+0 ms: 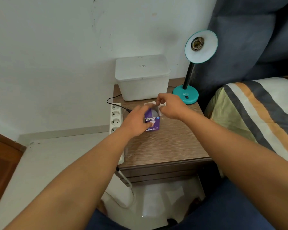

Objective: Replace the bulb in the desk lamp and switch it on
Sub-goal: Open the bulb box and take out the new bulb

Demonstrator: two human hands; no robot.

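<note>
A purple bulb box (154, 124) stands upright on the wooden bedside table (170, 146). My left hand (136, 121) grips the box from its left side. My right hand (170, 106) pinches one of the white top flaps, which are folded open. The white dome of a bulb (154, 112) shows inside the open top. A teal desk lamp (200, 45) stands at the table's far right corner, its shade tilted toward me. Its socket (197, 43) holds no bulb. A black switch sits on the lamp's base (186, 96).
A white lidded plastic box (142, 77) stands at the back of the table. A white power strip (115, 118) lies along the table's left edge with a black cable plugged in. A striped bed (256, 110) borders the right side; a white wall is behind.
</note>
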